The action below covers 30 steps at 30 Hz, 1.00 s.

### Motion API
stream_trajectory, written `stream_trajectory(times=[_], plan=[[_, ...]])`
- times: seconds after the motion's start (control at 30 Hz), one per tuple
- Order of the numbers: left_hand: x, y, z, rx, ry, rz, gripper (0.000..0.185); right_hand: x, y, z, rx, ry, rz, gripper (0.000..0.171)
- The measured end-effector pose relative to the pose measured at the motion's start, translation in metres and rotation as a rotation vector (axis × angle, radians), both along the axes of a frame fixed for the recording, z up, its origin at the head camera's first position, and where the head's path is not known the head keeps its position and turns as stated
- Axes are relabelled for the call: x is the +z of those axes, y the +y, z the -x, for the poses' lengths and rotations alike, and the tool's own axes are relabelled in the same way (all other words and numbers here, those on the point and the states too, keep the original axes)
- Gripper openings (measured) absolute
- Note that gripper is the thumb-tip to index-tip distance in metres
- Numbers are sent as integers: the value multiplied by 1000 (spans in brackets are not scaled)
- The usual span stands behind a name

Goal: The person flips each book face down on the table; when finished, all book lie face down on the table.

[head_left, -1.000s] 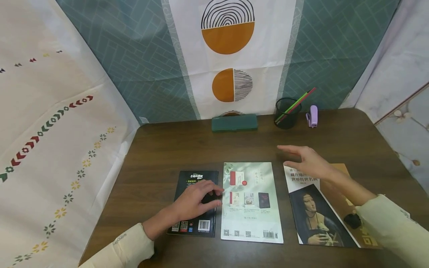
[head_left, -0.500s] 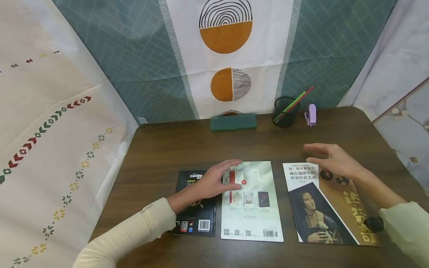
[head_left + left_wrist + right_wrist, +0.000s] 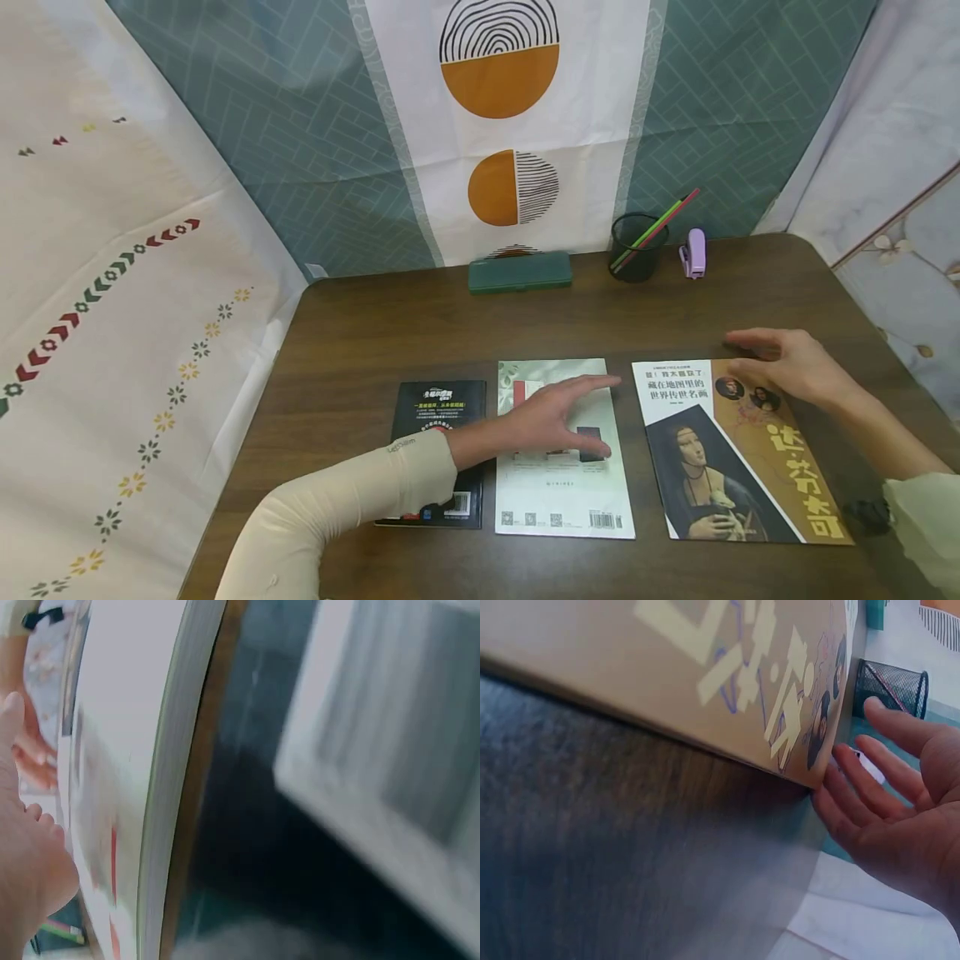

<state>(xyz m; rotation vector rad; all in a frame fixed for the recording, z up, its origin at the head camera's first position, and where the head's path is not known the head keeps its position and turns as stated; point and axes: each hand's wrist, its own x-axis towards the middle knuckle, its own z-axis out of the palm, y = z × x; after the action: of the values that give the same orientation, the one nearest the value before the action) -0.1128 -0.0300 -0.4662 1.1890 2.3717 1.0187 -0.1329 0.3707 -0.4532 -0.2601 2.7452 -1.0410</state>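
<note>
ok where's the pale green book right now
In the head view, the pale green book lies mid-table between the black book and the art book, under the left hand.

Left hand (image 3: 551, 417) now over green book (image 3: 562, 500)

From the head view my left hand (image 3: 551, 421) covers the middle of the green book (image 3: 562, 500), so I cannot read the small pictures printed there, and my sleeve hides the lower right of the black book (image 3: 438, 400). The left wrist picture is strongly blurred; I see only a book edge (image 3: 169, 787) and part of the hand. In the right wrist view, the brown book (image 3: 705, 667) is cut by the frame, and the counter (image 3: 615, 847) is unsharp.
</note>
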Motion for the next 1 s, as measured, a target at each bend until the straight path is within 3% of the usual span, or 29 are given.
stream_trajectory(times=[0.23, 0.4, 0.63, 0.77, 1.0], plan=[[-9, 28, -16, -146, 26, 80, 101, -5, 8, -6, -56, 109, -72, 47], [-9, 40, -27, -238, 103, 129, 101, -8, 10, -10, -102, 160, -100, 40], [-10, 51, -40, -334, 124, 199, 104, -10, 10, -12, -127, 176, -98, 35], [-11, 59, -47, -362, 158, 235, 105, -10, 9, -12, -139, 188, -103, 33], [-8, 68, -60, -336, 338, 355, 106, -11, 9, -13, -162, 204, -116, 31]])
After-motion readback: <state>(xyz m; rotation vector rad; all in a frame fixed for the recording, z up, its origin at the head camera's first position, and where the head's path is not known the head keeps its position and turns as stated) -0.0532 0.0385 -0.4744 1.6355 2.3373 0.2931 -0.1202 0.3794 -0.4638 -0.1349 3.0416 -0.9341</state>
